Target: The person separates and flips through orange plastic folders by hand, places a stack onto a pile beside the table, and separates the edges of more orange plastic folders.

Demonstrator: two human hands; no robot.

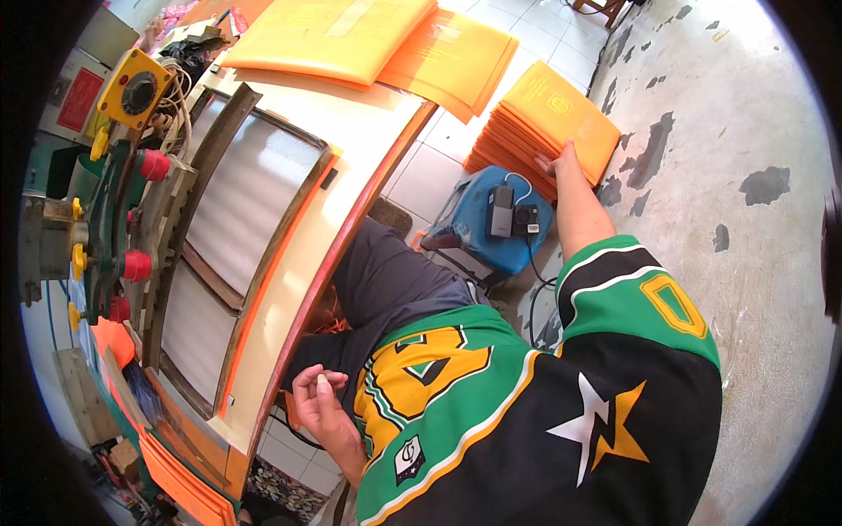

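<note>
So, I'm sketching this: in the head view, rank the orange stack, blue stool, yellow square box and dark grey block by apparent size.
Orange stack
Blue stool, partly hidden
Yellow square box
Dark grey block

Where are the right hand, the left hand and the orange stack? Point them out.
Right hand (561, 161): head view, middle of the hand.
Left hand (326, 414): head view, middle of the hand.
Orange stack (572, 112): head view, printed top face.

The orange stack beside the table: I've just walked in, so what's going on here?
The person's right hand is at the near edge of the orange stack. The left hand is half curled near the table, with nothing visible in it. More orange pieces lie on the tabletop.
</note>
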